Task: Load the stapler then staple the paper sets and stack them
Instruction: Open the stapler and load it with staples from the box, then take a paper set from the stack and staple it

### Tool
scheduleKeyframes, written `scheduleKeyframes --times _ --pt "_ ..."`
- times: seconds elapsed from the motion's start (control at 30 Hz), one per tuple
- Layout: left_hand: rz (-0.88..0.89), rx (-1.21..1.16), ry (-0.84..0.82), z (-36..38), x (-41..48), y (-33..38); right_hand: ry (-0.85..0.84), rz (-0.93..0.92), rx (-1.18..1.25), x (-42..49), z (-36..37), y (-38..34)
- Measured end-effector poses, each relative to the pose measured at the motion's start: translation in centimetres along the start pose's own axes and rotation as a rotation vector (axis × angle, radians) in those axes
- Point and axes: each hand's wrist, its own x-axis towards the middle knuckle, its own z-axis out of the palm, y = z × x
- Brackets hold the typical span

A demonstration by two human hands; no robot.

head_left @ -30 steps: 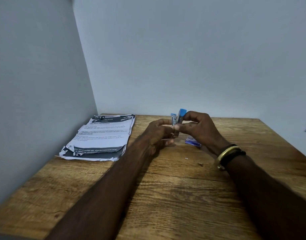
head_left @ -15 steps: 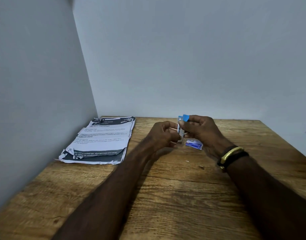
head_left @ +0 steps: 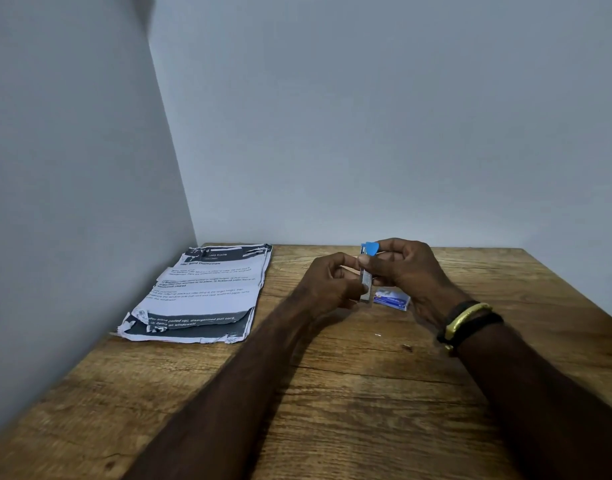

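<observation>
A small stapler (head_left: pixel 366 271) with a blue top and a metal body stands nearly upright above the wooden table (head_left: pixel 332 393), held between both hands. My right hand (head_left: pixel 408 275) grips its blue upper end from the right. My left hand (head_left: pixel 327 284) pinches the metal body from the left; whether it also holds staples is hidden by the fingers. A small blue and white staple box (head_left: pixel 391 298) lies on the table just behind my right hand. A pile of printed paper sets (head_left: pixel 200 292) with torn corners lies flat at the left, by the wall.
Grey walls close the table at the left and back. A loose staple (head_left: pixel 377 335) and a small dark speck (head_left: pixel 407 347) lie on the wood near my right wrist, which wears a gold and black band (head_left: pixel 467 323).
The stapler has been turned from tilted to nearly upright and lowered a little. Both hands stay on it, and the staple box now shows more from behind my right hand.
</observation>
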Motion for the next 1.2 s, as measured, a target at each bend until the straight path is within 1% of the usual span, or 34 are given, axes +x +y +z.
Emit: scheduleKeyframes --times 0.17,0.23,0.33,0.4,0.47,0.53,0.7,0.93,1.13,1.2 --pt "-0.064 -0.112 -0.010 -0.2 -0.2 0.3 -0.019 -0.036 0.004 -0.7 0.6 -0.4" --pt "-0.083 -0.136 0.009 -0.3 0.0 0.3 0.009 -0.067 -0.088 -0.9 0.7 -0.7" --pt "-0.078 -0.138 0.137 -0.6 0.6 -0.1 0.047 -0.114 -0.425 -1.2 1.0 -1.3" --pt "-0.074 -0.105 0.216 -0.8 1.0 -0.5 0.016 -0.133 -0.696 -1.4 1.5 -1.2" --pt "-0.069 -0.044 0.245 -1.0 1.2 -0.8 -0.037 -0.121 -0.928 -1.6 2.1 -0.8" --pt "-0.062 0.011 0.256 -1.2 1.5 -1.2 -0.059 -0.084 -1.046 -1.8 2.5 -0.4" --pt "-0.029 0.148 0.234 -1.1 1.8 -2.0 -0.076 -0.095 -1.138 -2.1 2.7 -0.5" --pt "0.036 0.320 0.199 -0.7 1.6 -2.4 -0.072 -0.093 -1.135 -2.3 2.7 -0.7" --pt "0.072 0.405 0.177 -0.7 1.5 -2.3 -0.038 -0.130 -1.160 -2.3 2.8 -0.8" --pt "0.078 0.395 0.193 -0.7 1.4 -2.2 -0.023 -0.157 -1.148 -2.4 2.8 -1.2"
